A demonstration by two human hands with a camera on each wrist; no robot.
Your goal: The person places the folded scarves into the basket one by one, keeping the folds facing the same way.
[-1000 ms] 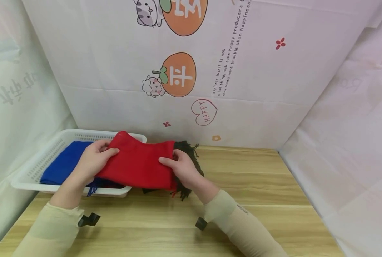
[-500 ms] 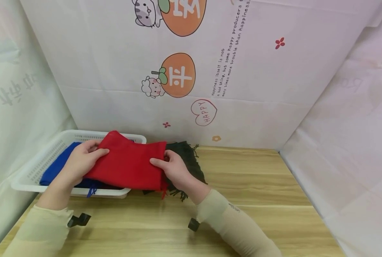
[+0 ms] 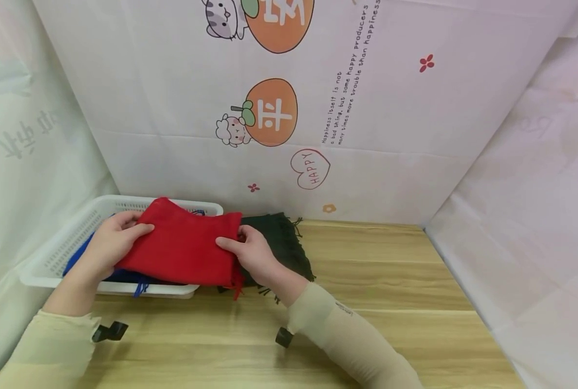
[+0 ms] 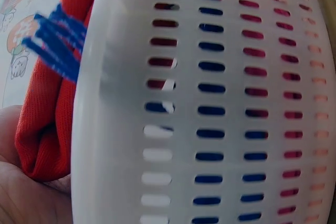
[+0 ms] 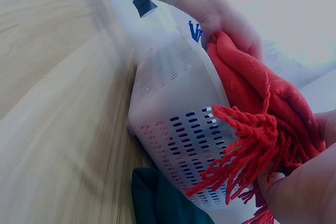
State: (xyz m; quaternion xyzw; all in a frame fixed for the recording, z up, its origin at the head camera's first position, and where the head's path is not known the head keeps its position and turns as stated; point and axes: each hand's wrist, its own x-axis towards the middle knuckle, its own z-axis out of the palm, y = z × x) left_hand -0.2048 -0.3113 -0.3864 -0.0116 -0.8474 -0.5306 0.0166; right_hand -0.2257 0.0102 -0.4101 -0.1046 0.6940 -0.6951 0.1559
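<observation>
A folded red scarf (image 3: 181,243) with a fringed end is held over the white basket (image 3: 40,273). My left hand (image 3: 111,243) grips its left end, thumb on top. At the other end my right hand (image 3: 254,254) pinches the scarf beside the red fringe (image 5: 247,145), seen in the right wrist view. Under the scarf, inside the basket, lies folded blue cloth (image 3: 77,254), mostly covered; its blue tassel (image 3: 141,287) hangs over the front rim. A dark green fringed scarf (image 3: 281,243) lies folded on the table, right of the basket and partly behind my right hand.
The wooden table (image 3: 366,281) extends to the right and front. A white printed sheet (image 3: 366,178) stands behind it, with white sheets at both sides. Through the basket's slots, blue and red cloth show in the left wrist view.
Both hands have moved left together, carrying the red scarf farther over the basket. More of the dark green scarf shows now, and less of the blue cloth.
</observation>
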